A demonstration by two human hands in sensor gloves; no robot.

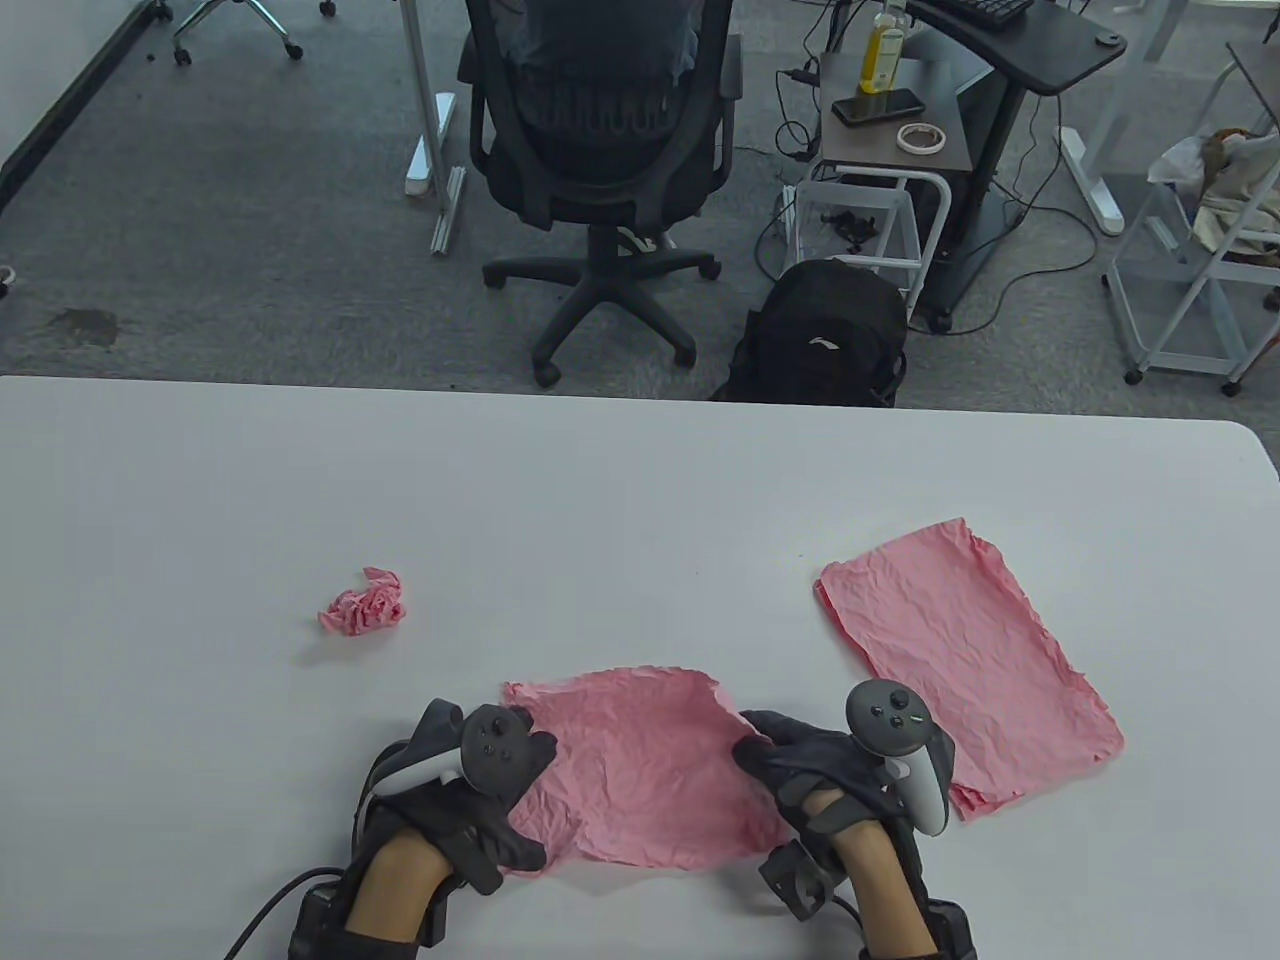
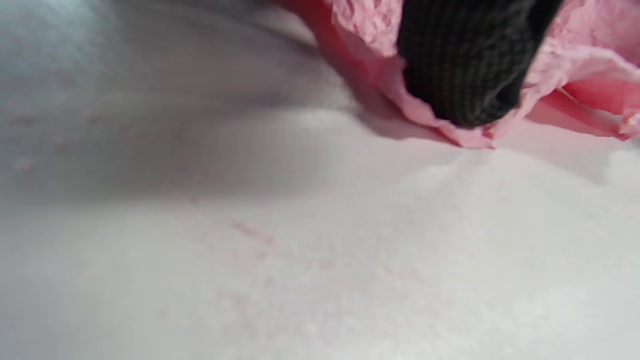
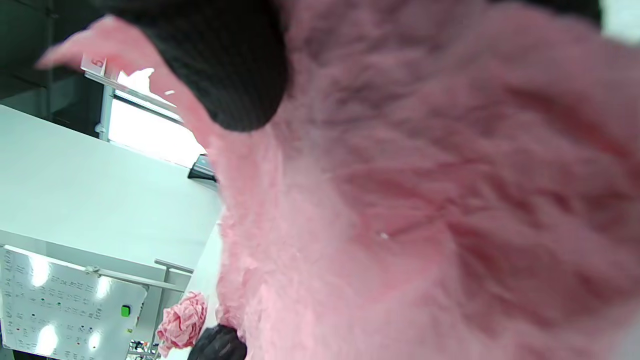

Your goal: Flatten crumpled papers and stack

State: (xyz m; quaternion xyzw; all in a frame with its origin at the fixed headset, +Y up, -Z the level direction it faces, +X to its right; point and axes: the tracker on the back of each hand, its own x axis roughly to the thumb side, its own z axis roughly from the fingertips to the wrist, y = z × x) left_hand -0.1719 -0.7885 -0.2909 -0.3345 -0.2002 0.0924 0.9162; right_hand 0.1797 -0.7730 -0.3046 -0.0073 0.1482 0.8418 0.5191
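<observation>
— Three pink papers are seen on the white table (image 1: pixel 620 480). What is shown of the surface and the room?

— A pale, bare tabletop is shown, with grey carpet beyond its far edge. A black office chair (image 1: pixel 600 150) is placed behind the table, and a black backpack (image 1: pixel 825 335) is set on the floor near the table's far edge. To the right, a small side table (image 1: pixel 895 140) is seen, on which a bottle of yellow liquid (image 1: pixel 883 45), a dark phone (image 1: pixel 878 106) and a roll of tape (image 1: pixel 921 138) are kept. A white wire cart (image 1: pixel 1200 240) is parked at the far right.

— Where are the papers?

— A crumpled pink ball (image 1: pixel 365 603) is left on the left part of the table, well apart from the hands. A flattened stack of pink sheets (image 1: pixel 965 660) is laid on the right. Between the hands, near the front edge, a wrinkled pink sheet (image 1: pixel 650 765) is spread.

— How is that sheet held?

— Its left edge is pinched by the left hand (image 1: pixel 470 790); in the left wrist view a gloved fingertip (image 2: pixel 465 65) is wrapped by a fold of the paper, just on the tabletop. Its right edge is gripped by the right hand (image 1: pixel 815 770), and in the right wrist view the paper is draped close over the lens beside a dark fingertip (image 3: pixel 225 65).
</observation>
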